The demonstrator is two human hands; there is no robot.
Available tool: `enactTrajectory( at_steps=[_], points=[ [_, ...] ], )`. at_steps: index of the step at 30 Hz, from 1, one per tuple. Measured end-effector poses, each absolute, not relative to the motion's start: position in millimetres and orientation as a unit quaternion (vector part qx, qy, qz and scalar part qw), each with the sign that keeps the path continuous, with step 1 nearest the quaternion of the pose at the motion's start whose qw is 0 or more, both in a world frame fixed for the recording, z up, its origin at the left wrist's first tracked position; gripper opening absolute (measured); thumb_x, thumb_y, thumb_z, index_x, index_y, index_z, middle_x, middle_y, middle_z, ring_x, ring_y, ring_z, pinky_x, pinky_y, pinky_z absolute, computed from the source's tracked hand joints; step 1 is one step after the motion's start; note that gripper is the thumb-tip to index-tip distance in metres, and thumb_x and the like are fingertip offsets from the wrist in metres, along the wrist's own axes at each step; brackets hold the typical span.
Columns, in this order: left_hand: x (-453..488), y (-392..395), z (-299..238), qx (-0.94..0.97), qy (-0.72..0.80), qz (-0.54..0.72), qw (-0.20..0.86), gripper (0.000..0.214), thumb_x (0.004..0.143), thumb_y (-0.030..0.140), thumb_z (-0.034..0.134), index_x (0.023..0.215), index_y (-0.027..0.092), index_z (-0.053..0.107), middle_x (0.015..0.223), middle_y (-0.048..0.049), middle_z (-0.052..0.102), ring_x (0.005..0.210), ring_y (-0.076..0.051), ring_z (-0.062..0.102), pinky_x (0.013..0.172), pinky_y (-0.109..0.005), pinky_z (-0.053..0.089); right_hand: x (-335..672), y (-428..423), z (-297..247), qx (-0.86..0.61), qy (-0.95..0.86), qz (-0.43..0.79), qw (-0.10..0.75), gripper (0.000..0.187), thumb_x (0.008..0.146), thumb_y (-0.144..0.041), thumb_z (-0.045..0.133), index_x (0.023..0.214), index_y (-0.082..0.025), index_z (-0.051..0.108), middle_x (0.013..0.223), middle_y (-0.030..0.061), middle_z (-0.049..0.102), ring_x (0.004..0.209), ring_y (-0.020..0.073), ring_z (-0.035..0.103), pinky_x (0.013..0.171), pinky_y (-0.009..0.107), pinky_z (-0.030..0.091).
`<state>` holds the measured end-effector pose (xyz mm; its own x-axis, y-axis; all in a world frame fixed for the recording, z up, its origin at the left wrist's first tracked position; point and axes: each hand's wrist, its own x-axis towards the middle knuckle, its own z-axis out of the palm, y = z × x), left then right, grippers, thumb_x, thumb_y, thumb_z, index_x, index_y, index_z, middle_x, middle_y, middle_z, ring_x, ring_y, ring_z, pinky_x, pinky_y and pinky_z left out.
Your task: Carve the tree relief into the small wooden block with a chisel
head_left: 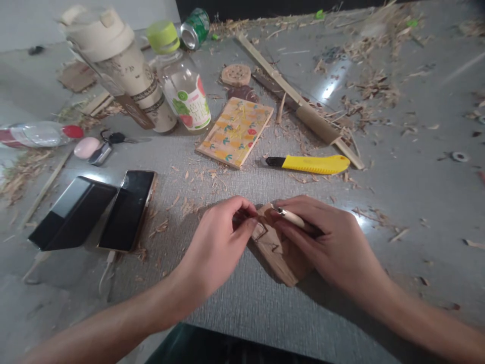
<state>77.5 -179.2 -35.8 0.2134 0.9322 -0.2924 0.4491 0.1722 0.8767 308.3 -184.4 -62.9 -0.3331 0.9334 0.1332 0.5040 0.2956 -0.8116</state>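
A small wooden block with dark carved or drawn lines on its upper face lies tilted on the table between my hands. My left hand is closed at the block's upper left edge, thumb and forefinger pinched together; what sits between them is hidden. My right hand is closed around a slim pen-like tool with a pale handle and a shiny metal end. Its fingers also rest against the block's right side. Beyond the hands lies a yellow utility knife.
A painted wooden board lies ahead, near a clear bottle and a cream tumbler. Two phones lie at left. Bamboo strips, a green can and wood shavings are spread farther back.
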Motion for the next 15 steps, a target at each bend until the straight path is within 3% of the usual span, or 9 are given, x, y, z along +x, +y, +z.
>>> enactTrajectory(
  at_steps=[4, 10, 15],
  points=[
    [75.7, -167.5, -32.8, 0.660, 0.582, 0.205, 0.428, 0.013, 0.097, 0.016, 0.070, 0.087, 0.022, 0.075, 0.090, -0.0029, 0.083, 0.086, -0.023, 0.077, 0.079, -0.034, 0.054, 308.3, -184.8, -62.5, -0.482, -0.748, 0.333, 0.311, 0.017, 0.115, -0.034, 0.068, 0.115, -0.029, 0.085, 0.115, 0.0069, 0.088, 0.099, 0.0245, 0.085, 0.081, 0.036, 0.067],
    [77.1, -141.1, -8.8, 0.788, 0.540, 0.019, 0.294, 0.019, 0.083, 0.012, 0.071, 0.072, 0.024, 0.081, 0.068, -0.0027, 0.076, 0.066, -0.023, 0.066, 0.066, -0.037, 0.038, 305.7, -189.6, -65.8, -0.471, -0.758, 0.316, 0.323, 0.011, 0.112, -0.033, 0.073, 0.111, -0.027, 0.082, 0.102, 0.0043, 0.084, 0.086, 0.0208, 0.079, 0.072, 0.032, 0.058],
    [93.8, -140.7, 11.4, 0.812, 0.538, -0.050, 0.223, 0.027, 0.082, 0.007, 0.070, 0.061, 0.023, 0.070, 0.063, -0.0053, 0.068, 0.069, -0.026, 0.068, 0.070, -0.037, 0.044, 305.0, -191.6, -67.7, -0.460, -0.764, 0.309, 0.330, 0.015, 0.113, -0.035, 0.071, 0.107, -0.025, 0.081, 0.093, 0.0028, 0.079, 0.078, 0.0186, 0.074, 0.066, 0.032, 0.052]
  ],
)
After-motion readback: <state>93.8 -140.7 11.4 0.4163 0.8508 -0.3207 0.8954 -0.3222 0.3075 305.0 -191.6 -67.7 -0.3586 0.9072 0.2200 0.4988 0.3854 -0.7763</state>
